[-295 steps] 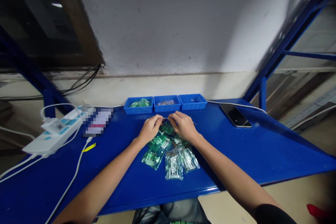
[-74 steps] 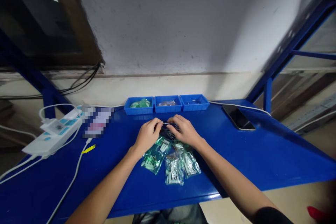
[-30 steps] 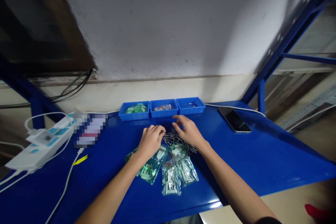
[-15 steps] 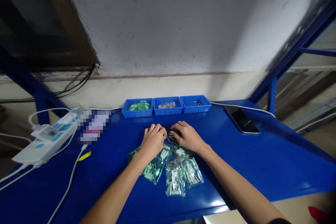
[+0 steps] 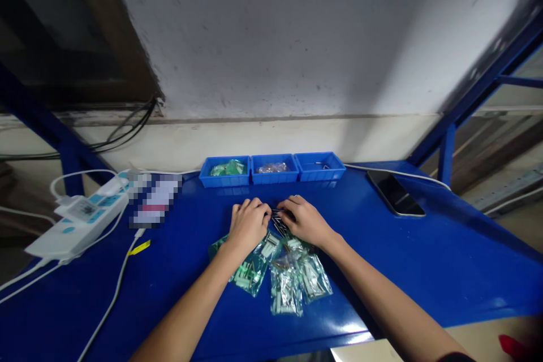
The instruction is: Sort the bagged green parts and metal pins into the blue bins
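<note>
A pile of thin, dark metal rods (image 5: 279, 226) lies between my two hands on the blue table. My left hand (image 5: 249, 223) is at its left side, fingers curled down and together; what they hold is hidden beneath them. From the right, my right hand (image 5: 306, 220) reaches over the pile, thumb and fingers closed around thin rods at its upper edge. Just below the hands are several clear bags with white and metal parts, among them a greenish bag (image 5: 248, 276) and two silvery bags, one left (image 5: 286, 288) and one right (image 5: 314, 278).
Three blue trays stand at the back: the left tray (image 5: 224, 180) with green bags, the middle tray (image 5: 275, 177) with small clear bags, the right tray (image 5: 320, 174) with bent metal pieces. A dark phone (image 5: 396, 193) lies right. A white power strip (image 5: 80, 226) and cables are left.
Earlier, both hands held a thin piece between their fingertips above the pile. A second ago they were apart with the rods exposed; now my right hand has come down and closed at the pile.
</note>
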Action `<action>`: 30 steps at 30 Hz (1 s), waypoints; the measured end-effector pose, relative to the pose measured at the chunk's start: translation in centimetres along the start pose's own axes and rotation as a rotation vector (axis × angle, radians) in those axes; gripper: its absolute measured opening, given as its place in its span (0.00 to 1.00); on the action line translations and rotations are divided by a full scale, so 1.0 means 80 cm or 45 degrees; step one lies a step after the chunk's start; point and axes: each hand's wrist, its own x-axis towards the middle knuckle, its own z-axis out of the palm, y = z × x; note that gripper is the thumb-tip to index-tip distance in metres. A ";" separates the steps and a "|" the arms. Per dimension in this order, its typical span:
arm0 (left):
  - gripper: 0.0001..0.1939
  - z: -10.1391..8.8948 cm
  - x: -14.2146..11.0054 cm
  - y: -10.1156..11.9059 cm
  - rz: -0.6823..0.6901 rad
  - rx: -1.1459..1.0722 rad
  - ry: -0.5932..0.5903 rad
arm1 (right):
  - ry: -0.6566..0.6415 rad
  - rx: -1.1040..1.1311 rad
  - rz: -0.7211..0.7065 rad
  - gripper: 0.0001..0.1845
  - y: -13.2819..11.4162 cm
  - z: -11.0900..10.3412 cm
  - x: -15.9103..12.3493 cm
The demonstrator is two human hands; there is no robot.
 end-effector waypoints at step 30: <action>0.08 -0.011 -0.001 0.002 -0.022 -1.240 0.332 | 0.275 1.153 0.469 0.18 -0.035 0.004 0.003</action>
